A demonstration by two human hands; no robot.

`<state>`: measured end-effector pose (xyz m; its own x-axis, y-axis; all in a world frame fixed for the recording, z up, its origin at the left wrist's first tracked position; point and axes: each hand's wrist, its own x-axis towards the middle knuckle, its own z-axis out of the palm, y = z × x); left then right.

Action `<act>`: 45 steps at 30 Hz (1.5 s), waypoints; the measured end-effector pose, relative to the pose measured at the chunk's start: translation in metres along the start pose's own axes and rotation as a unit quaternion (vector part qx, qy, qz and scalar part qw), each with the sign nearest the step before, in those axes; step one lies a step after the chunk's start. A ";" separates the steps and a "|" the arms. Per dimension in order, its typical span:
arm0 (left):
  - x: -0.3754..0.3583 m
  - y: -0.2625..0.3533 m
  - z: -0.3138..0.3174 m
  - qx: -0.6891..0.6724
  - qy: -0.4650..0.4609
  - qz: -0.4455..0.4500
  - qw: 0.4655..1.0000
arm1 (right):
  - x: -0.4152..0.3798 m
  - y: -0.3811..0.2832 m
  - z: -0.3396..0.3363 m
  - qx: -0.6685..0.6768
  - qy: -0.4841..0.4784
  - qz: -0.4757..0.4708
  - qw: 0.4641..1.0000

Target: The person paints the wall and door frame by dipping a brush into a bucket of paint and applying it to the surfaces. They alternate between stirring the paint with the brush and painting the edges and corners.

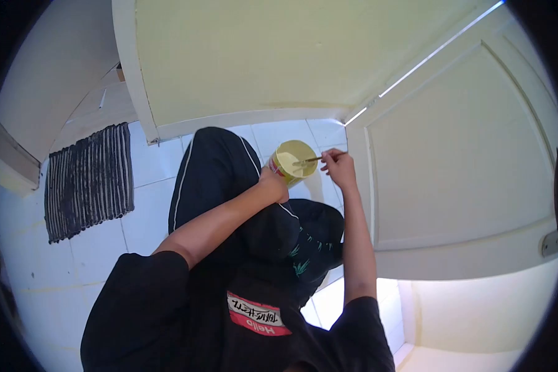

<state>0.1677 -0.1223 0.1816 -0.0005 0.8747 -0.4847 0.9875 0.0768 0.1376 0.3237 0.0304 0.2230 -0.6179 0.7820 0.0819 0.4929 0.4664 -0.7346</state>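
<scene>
My left hand (274, 184) grips a round yellowish paint can (301, 149) from its lower left side, with its open mouth tilted toward me. Part of a red label shows on the can near my fingers. Pale paint lies inside, though its depth is hard to tell. In my right hand (339, 168) is a thin-handled paintbrush (314, 159), pinched between the fingers. The brush's head reaches over the rim into the can's mouth; its bristle tip is too small to make out clearly. Both hands are in front of my knees.
A pale yellow wall (229, 62) with a white baseboard (229, 119) rises ahead. At right stands a panelled door (459, 155) with a metal plate (550, 243). A dark striped rug (90, 183) lies on the white tiled floor (99, 254) at left.
</scene>
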 end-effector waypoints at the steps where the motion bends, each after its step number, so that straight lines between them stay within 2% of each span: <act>1: 0.013 -0.002 0.001 -0.013 -0.012 -0.002 1.000 | 0.004 0.006 0.004 0.017 0.009 0.014 1.000; 6: 0.066 -0.022 0.021 -0.027 -0.066 -0.012 0.997 | 0.009 0.043 0.025 0.110 0.078 0.049 0.990; 10: 0.043 -0.058 -0.036 -0.063 -0.037 -0.044 0.996 | 0.007 0.068 0.042 0.164 0.129 0.072 0.975; 12: 0.069 -0.093 -0.060 -0.070 -0.038 -0.060 0.995 | 0.007 0.055 0.045 0.172 0.153 0.065 0.971; 14: 0.086 -0.115 -0.082 -0.155 0.031 -0.112 0.981 | 0.008 0.048 0.046 0.140 0.161 0.060 0.975; 17: 0.130 -0.139 -0.057 -0.224 0.082 -0.133 0.962 | 0.010 0.046 0.057 0.043 0.148 0.030 0.988; 19: 0.171 -0.151 -0.009 -0.192 0.012 -0.073 0.979 | 0.011 0.046 0.061 0.063 0.133 0.034 0.989; 20: 0.183 -0.151 0.007 -0.176 -0.023 -0.044 0.983 | 0.011 0.048 0.065 0.097 0.117 0.040 0.987; 23: 0.155 -0.131 -0.031 -0.200 -0.016 -0.028 0.979 | 0.014 0.036 0.065 0.154 0.068 0.062 0.984; 26: 0.143 -0.126 -0.048 -0.248 0.089 -0.054 0.963 | 0.016 0.031 0.054 0.173 0.045 0.093 0.980; 29: 0.134 -0.134 -0.052 -0.261 0.039 -0.045 0.963 | 0.022 0.047 0.047 0.112 0.064 0.117 0.985; 32: 0.135 -0.138 -0.041 -0.222 -0.011 -0.055 0.973 | 0.025 0.054 0.040 0.041 0.135 0.111 0.984; 36: 0.142 -0.134 -0.043 -0.224 -0.033 -0.029 0.974 | 0.028 0.050 0.046 0.067 0.163 0.086 0.981; 39: 0.145 -0.128 -0.046 -0.234 -0.024 -0.016 0.972 | 0.029 0.054 0.052 0.045 0.136 0.064 0.988; 40: 0.147 -0.128 -0.044 -0.234 -0.025 -0.012 0.972 | 0.028 0.055 0.053 0.049 0.131 0.082 0.987; 43: 0.149 -0.127 -0.038 -0.236 -0.008 -0.019 0.972 | 0.028 0.055 0.061 0.102 0.125 0.096 0.982; 45: 0.148 -0.127 -0.036 -0.234 0.003 -0.025 0.972 | 0.026 0.044 0.065 0.114 0.086 0.078 0.987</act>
<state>0.0365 0.0147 0.1231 -0.0495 0.8667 -0.4963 0.8060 0.3282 0.4927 0.2897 0.0446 0.1487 -0.4227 0.9047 0.0537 0.4116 0.2444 -0.8780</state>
